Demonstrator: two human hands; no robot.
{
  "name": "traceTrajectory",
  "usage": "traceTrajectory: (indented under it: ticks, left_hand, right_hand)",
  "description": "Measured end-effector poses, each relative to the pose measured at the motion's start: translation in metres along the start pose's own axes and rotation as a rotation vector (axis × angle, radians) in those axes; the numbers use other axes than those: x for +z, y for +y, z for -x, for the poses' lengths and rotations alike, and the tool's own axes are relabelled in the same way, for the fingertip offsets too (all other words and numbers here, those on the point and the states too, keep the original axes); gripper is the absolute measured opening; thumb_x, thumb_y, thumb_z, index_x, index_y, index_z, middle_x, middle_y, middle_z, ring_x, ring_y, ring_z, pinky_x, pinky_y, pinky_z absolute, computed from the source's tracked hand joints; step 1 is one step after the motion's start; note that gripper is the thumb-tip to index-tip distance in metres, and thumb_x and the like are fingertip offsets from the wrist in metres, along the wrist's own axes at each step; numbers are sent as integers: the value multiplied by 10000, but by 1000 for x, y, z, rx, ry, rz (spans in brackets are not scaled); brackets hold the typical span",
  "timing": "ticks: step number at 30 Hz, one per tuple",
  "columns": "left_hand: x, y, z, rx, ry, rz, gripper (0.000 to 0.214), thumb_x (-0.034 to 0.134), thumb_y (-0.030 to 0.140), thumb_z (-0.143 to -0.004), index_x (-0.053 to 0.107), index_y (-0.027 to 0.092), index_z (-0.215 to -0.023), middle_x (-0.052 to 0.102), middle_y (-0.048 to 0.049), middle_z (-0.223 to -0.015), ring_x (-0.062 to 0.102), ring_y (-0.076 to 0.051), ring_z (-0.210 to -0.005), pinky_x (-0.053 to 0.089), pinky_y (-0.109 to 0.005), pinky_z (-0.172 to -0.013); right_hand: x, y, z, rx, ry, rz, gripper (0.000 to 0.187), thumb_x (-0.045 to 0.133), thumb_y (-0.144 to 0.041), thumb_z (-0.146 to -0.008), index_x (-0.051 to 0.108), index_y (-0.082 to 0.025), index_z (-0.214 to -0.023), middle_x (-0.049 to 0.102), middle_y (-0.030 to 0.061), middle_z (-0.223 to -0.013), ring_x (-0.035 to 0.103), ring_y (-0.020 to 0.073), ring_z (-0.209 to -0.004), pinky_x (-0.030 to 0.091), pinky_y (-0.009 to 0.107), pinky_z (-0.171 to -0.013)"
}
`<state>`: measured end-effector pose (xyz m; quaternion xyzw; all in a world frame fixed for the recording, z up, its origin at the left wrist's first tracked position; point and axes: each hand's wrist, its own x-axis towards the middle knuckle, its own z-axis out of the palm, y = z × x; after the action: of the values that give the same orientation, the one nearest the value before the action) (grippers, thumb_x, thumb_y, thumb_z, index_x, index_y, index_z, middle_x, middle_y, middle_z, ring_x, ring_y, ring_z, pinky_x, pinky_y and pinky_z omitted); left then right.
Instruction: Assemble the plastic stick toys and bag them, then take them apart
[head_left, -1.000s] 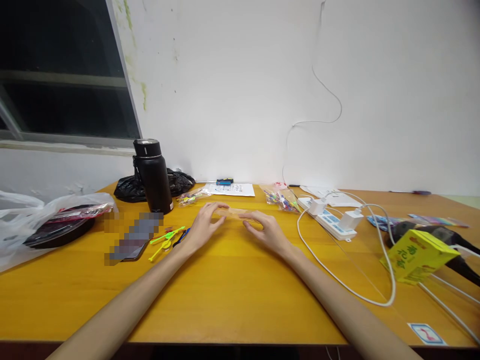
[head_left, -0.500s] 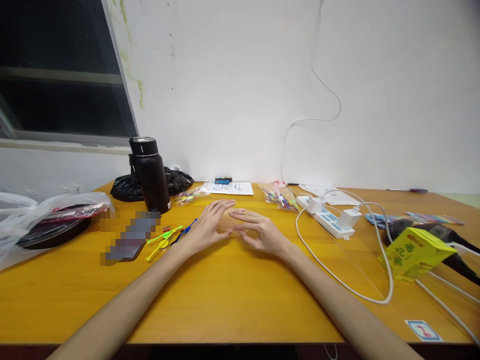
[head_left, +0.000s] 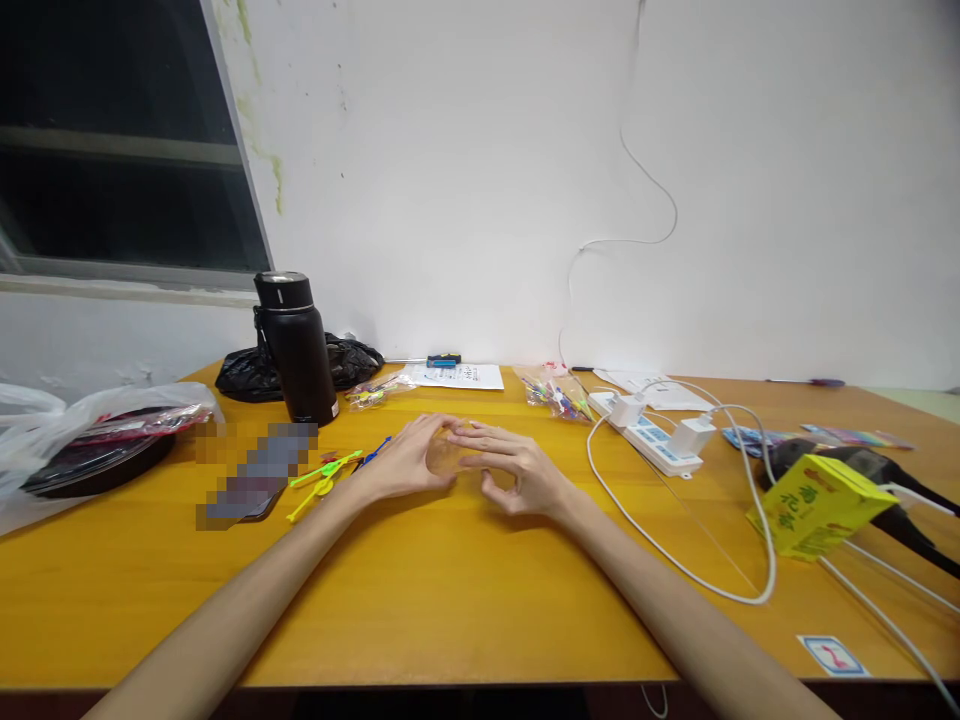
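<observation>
Over the middle of the table, my left hand (head_left: 409, 458) curves inward, thumb apart from the fingers. My right hand (head_left: 523, 470) faces it with bent, spread fingers and the thumb curled below. The fingertips of both hands nearly meet. A faint paler patch shows on the wood between them; I cannot make out whether something clear lies there. Left of my left hand lie a yellow-green plastic toy piece (head_left: 324, 484) and a blue piece (head_left: 373, 453), the latter partly hidden by that hand.
At left stand a black thermos (head_left: 300, 360), a blurred-out phone (head_left: 262, 480) and a bagged black tray (head_left: 105, 465). Behind are a screwdriver (head_left: 444, 361), paper (head_left: 469, 376) and bagged toy pieces (head_left: 553, 393). At right lie a power strip (head_left: 656, 440), looping white cables and a yellow carton (head_left: 817, 505).
The view has shifted slightly. My left hand has dropped a little, its thumb and fingers wider apart. My right hand's fingers have bent more and its thumb has curled.
</observation>
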<state>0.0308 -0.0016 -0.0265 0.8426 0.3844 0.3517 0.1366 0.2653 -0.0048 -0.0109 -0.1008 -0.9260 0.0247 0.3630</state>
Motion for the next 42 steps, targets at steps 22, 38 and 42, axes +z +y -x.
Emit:
traceTrajectory:
  ticks: [22,38,42]
  left_hand:
    - [-41,-13,-8,-193,496,-436,601,719,342,-767,467,251,-1304,624,-73,-1239,557,-319,-1133,400,-447,-1001]
    - [-45,-26,-6,-300,524,-515,577,698,340,-760,475,228,-1280,626,-88,-1236,550,-336,-1149,407,-464,-995]
    - [-46,-26,-6,-301,543,-493,571,704,329,-753,478,241,-1270,629,-83,-1244,550,-334,-1158,410,-460,-991]
  right_hand:
    - [52,26,-8,472,-113,-75,310,555,-151,-885,572,-220,-1186,658,0,-876,589,132,-724,431,249,-713]
    - [95,57,-64,335,-193,33,143,562,-239,-944,638,-214,-1062,626,18,-979,577,145,-818,418,256,-758]
    - [92,53,-66,241,-103,70,186,543,-322,-977,657,-207,-1068,598,69,-1106,564,195,-1030,433,325,-959]
